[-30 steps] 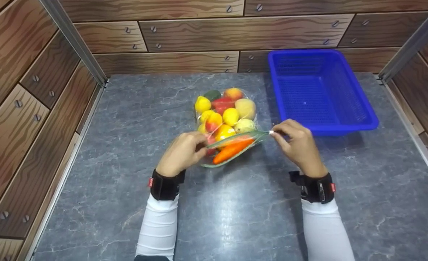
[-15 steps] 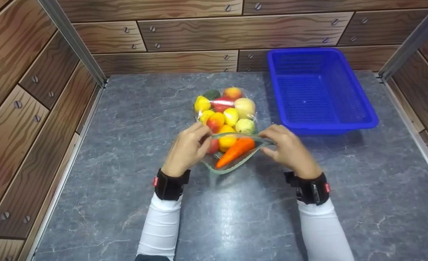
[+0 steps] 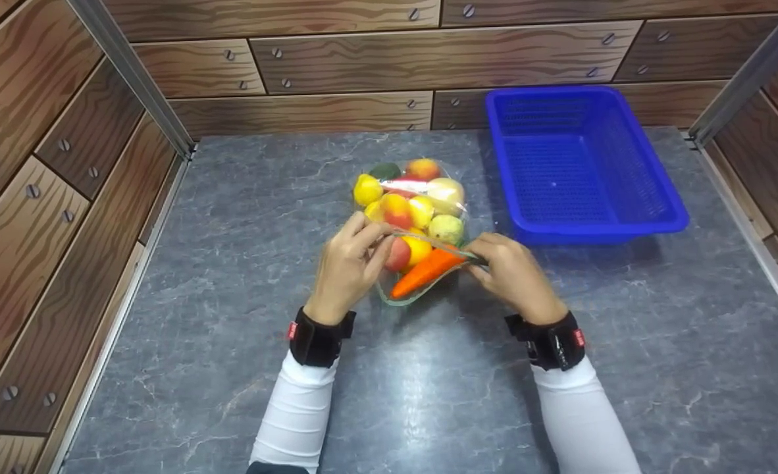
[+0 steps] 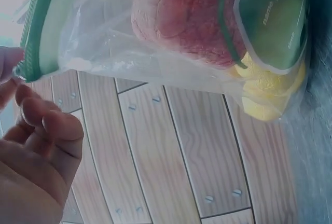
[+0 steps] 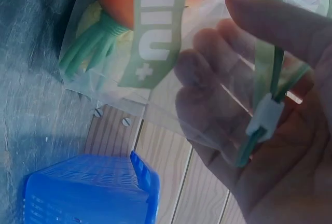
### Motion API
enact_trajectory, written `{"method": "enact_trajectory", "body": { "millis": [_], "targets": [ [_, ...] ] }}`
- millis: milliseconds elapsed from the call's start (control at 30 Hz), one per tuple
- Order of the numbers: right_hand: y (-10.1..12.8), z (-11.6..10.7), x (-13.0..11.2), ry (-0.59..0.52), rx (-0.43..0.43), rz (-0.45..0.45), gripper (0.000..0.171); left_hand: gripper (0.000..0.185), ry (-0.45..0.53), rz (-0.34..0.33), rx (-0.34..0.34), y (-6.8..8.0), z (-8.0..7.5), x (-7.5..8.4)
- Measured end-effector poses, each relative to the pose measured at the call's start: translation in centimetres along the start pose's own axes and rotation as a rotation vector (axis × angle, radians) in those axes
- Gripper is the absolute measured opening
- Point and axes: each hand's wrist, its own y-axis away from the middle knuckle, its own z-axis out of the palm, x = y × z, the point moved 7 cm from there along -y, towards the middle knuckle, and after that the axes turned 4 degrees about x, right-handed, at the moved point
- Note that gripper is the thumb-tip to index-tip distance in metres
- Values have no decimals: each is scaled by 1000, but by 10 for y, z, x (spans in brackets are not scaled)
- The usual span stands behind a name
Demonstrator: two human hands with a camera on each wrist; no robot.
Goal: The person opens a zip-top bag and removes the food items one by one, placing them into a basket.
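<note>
A clear zip bag (image 3: 422, 217) full of toy fruit lies on the grey marble table (image 3: 231, 230), its green-rimmed mouth facing me. An orange carrot (image 3: 425, 272) sits at the mouth, with yellow, red and green fruit behind. My left hand (image 3: 353, 260) pinches the left end of the rim (image 4: 36, 32). My right hand (image 3: 511, 273) grips the right end, fingers behind the plastic by the white slider (image 5: 264, 115). The right wrist view shows the carrot's green top (image 5: 91, 47).
An empty blue mesh basket (image 3: 659, 224) stands at the back right, just beyond my right hand. Wood-patterned walls (image 3: 47, 164) enclose the table on the left, back and right.
Both hands moved inward toward each other, and the bag's mouth went from stretched nearly flat to bowed wide around the carrot. The slider sits inside my right hand now.
</note>
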Motion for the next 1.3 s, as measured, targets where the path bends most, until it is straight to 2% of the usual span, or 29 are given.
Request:
{"method": "enact_trajectory", "body": {
  "millis": [200,300,367,433,567,633,667,733,833,967,1067,1167,1233,1300],
  "targets": [
    [0,-3,1,19,96,-60,11,11,67,-62,-115,3,0,-12],
    [0,-5,2,20,122,-56,13,11,103,-103,-190,4,-5,-20],
    [0,-6,4,19,135,-45,15,9,90,-151,-257,6,-8,-28],
    [0,-8,4,17,150,-35,16,11,48,-230,-354,11,-10,-38],
    [0,-12,3,14,192,-28,16,31,-66,-426,-636,31,0,-55],
    [0,-13,3,9,217,-29,17,39,-86,-484,-734,38,8,-59],
    [0,-14,3,4,228,-30,17,38,-85,-488,-756,40,12,-59],
    [0,-15,3,-9,248,-30,17,35,-58,-456,-744,38,19,-56],
    [0,-17,5,-27,260,-19,17,23,-29,-362,-669,33,22,-51],
    [0,-17,8,-56,203,22,14,21,12,-286,-571,28,20,-46],
    [1,-17,11,-69,101,53,11,26,33,-285,-529,26,18,-46],
    [3,-19,14,-79,-7,83,15,22,37,-287,-517,25,18,-45],
    [5,-22,15,-73,-46,99,17,18,39,-292,-515,25,19,-45],
    [6,-26,18,-76,-47,130,15,17,34,-276,-510,24,19,-43]
  ]
}}
